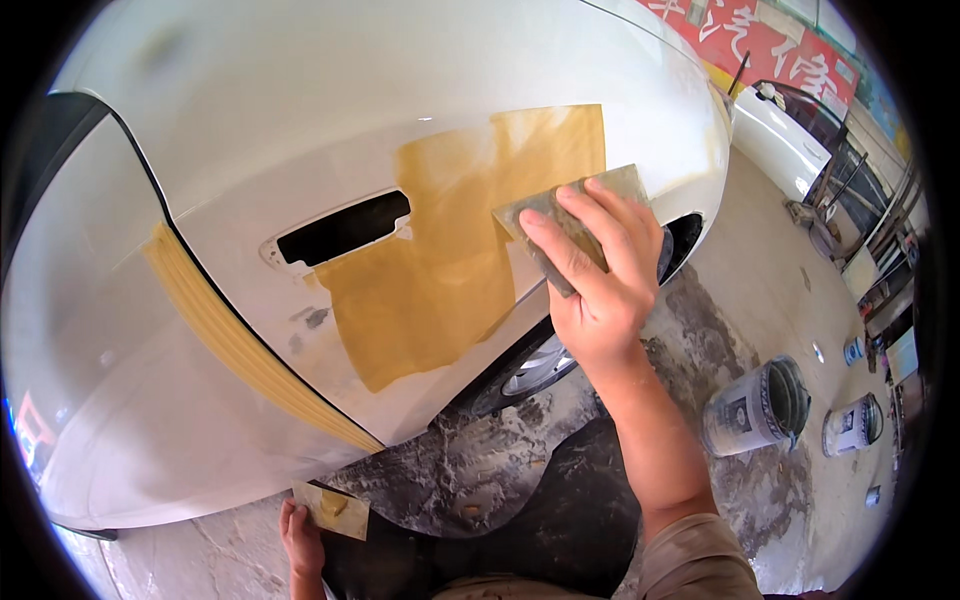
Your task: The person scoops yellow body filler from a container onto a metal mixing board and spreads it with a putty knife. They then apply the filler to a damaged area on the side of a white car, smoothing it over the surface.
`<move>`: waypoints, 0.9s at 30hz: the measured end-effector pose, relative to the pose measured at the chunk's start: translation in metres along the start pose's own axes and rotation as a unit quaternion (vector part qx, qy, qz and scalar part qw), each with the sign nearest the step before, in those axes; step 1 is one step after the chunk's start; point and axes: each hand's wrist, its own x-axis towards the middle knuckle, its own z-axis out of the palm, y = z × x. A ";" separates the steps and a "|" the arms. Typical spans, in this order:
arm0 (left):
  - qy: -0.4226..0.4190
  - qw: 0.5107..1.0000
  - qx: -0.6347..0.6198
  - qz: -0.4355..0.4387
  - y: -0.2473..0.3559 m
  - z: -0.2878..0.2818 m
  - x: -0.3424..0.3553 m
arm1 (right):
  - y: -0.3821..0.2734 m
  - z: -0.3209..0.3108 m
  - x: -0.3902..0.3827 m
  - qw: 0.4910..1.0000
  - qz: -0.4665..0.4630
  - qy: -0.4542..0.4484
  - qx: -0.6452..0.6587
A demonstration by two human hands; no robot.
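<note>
Beside one white car (290,130), two hands (605,312) (302,542) hold two thin plates (572,230) (350,521).

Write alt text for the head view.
Right hand holds a flat scraper at the edge of a yellow-brown patch on a white car; left hand, lower down, holds a small plate with a yellowish dab. Buckets are at right.

Grey concrete floor (785,270), dark stained patches (700,325); white-lettered red sign (768,45), bright light

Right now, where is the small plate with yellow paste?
In the head view, the plate is at lower left, held in the left hand, just below the white car.
</note>
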 end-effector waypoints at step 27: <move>-0.049 0.999 0.000 0.003 -0.006 -0.014 0.004 | 0.061 -0.036 0.036 1.000 0.018 0.006 0.012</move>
